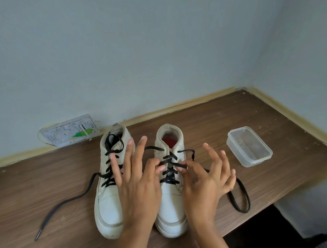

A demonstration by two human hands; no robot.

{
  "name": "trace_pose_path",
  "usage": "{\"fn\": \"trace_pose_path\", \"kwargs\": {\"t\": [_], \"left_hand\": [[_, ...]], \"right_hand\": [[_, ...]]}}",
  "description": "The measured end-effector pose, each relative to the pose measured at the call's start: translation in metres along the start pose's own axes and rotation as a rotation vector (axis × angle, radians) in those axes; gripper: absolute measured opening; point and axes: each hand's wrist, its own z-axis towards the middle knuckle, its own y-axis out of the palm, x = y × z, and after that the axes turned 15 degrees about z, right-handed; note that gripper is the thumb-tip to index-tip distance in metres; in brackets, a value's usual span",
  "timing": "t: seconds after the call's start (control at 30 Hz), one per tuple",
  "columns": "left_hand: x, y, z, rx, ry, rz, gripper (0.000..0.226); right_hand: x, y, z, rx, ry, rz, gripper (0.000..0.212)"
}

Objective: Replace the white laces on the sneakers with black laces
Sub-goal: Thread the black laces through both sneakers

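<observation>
Hands (pixel 171 184) pinch flat black lace (pixel 169 173), white sneaker (pixel 170 201).

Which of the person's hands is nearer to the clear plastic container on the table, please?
The right hand. It works at the laces of the right-side sneaker, a gap short of the container. The left hand sits between the two sneakers, farther away.

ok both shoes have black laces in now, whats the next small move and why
Probably pull the lace ends on the right sneaker snug. Both hands, left hand and right hand, pinch its black lace at the upper crossings, and its free ends lie loose, one looping off to the right.
</observation>
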Motion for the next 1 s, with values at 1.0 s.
{"fn": "trace_pose_path", "kwargs": {"t": [1.0], "left_hand": [[-0.001,-0.002,0.021,0.093,-0.051,-0.072,0.005]], "right_hand": [[-0.001,-0.004,0.025,-0.009,-0.142,0.032,0.012]]}}
